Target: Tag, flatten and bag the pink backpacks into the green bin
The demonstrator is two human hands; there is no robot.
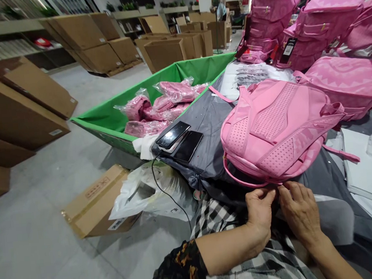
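Observation:
A pink backpack (279, 131) lies back-side up on a grey cloth-covered table (203, 116), straps showing. My left hand (260, 213) and my right hand (298, 210) meet at the backpack's near edge. Both pinch something small at its top loop or zipper. What sits between the fingertips is too small to make out. My forearms rest over a black-and-white checked cloth (269, 267).
Two dark phones (179, 140) lie on the table's left corner, a cable hanging down. A green bin (106, 116) holds bagged pink items (160, 107). More pink backpacks (319, 19) stack at right. Cardboard boxes (14, 111) line the floor; one box (97, 201) and plastic bags sit nearby.

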